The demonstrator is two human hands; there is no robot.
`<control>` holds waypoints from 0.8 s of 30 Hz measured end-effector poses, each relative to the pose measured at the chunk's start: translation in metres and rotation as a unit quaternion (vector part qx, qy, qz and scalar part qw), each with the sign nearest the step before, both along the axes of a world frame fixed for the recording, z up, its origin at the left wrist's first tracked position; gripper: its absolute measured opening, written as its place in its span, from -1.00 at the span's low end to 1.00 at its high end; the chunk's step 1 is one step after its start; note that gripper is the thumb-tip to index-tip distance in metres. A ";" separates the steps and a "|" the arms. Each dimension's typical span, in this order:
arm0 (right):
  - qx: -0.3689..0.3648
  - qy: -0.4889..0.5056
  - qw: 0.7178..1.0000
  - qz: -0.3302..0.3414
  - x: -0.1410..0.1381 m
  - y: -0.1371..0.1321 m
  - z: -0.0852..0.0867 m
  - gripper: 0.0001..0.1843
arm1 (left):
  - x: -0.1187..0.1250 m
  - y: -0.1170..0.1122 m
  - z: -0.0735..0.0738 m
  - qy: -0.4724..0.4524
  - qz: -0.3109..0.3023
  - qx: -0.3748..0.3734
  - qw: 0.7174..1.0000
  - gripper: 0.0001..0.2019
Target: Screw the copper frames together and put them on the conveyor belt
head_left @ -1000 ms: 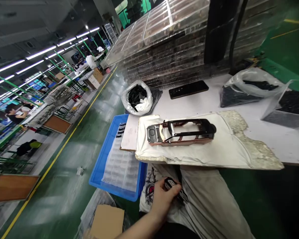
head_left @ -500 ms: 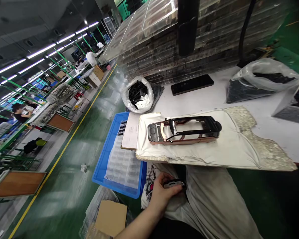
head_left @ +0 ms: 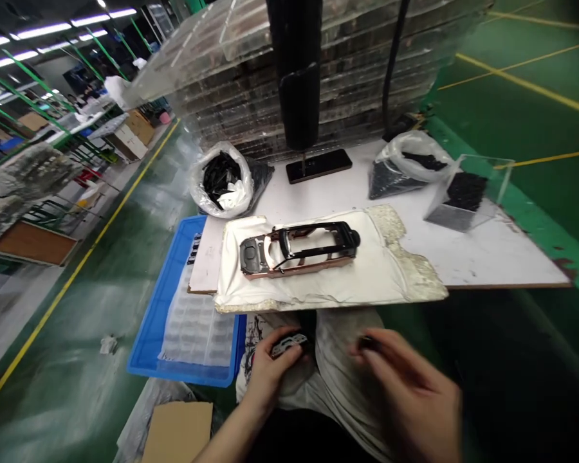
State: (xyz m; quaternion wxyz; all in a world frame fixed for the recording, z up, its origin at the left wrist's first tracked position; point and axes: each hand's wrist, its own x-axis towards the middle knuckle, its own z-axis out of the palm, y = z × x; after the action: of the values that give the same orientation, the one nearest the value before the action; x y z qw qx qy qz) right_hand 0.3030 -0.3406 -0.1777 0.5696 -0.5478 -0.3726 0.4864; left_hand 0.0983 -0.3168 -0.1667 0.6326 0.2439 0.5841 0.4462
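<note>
My left hand (head_left: 275,366) is closed around a small dark part with a silvery patterned face (head_left: 289,344), held low over my lap. To its right, my right hand (head_left: 410,379) pinches a small black piece (head_left: 368,343); motion blurs its outline. Above both hands, a model car body shell (head_left: 299,251), black on top and copper-brown along the side, lies on a white cloth-covered board (head_left: 381,283) at the table edge. Over the table hangs a black electric screwdriver (head_left: 302,103), its thin bit pointing down. Neither hand touches the car shell.
Behind the board are a bag of black parts (head_left: 222,180), a phone (head_left: 338,161), another bag (head_left: 400,173) and a clear box of small black pieces (head_left: 463,193). At left sits a blue tray (head_left: 149,315) with a clear plastic liner. Shrink-wrapped stacks (head_left: 231,83) stand behind.
My right hand has come into view from the lower right with a small black piece. The view has swung right, showing the clear box fully. My left hand still grips its part.
</note>
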 end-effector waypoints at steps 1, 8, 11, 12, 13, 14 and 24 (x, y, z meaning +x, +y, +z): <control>-0.012 0.016 1.000 0.009 -0.008 0.005 -0.002 -0.71 | 0.000 0.000 0.001 -0.001 -0.008 0.004 1.000 -0.54; -0.084 0.136 0.986 0.052 -0.036 0.026 0.009 -0.53 | 0.002 0.002 0.010 0.041 -0.062 0.032 0.997 -0.59; -0.082 0.135 0.985 0.065 -0.034 0.030 0.012 -0.56 | 0.002 0.002 0.011 0.078 -0.079 0.041 0.993 -0.60; -0.079 0.132 0.986 0.071 -0.033 0.031 0.012 -0.61 | 0.002 0.001 0.011 0.085 -0.084 0.043 0.992 -0.60; -0.077 0.131 0.985 0.076 -0.034 0.031 0.011 -0.64 | 0.002 0.000 0.011 0.089 -0.088 0.044 0.991 -0.59; -0.077 0.133 0.985 0.081 -0.034 0.032 0.010 -0.66 | 0.002 -0.001 0.011 0.091 -0.091 0.045 0.991 -0.59; -0.109 0.106 0.984 0.093 -0.033 0.031 0.003 -0.66 | 0.000 0.002 0.011 0.125 -0.147 0.064 0.979 -0.60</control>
State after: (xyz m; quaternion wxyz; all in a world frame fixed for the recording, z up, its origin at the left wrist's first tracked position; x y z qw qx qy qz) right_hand 0.2697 -0.3094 -0.1751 0.4947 -0.5147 -0.3041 0.6308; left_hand 0.0982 -0.3150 -0.1553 0.5959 0.4212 0.5869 0.3510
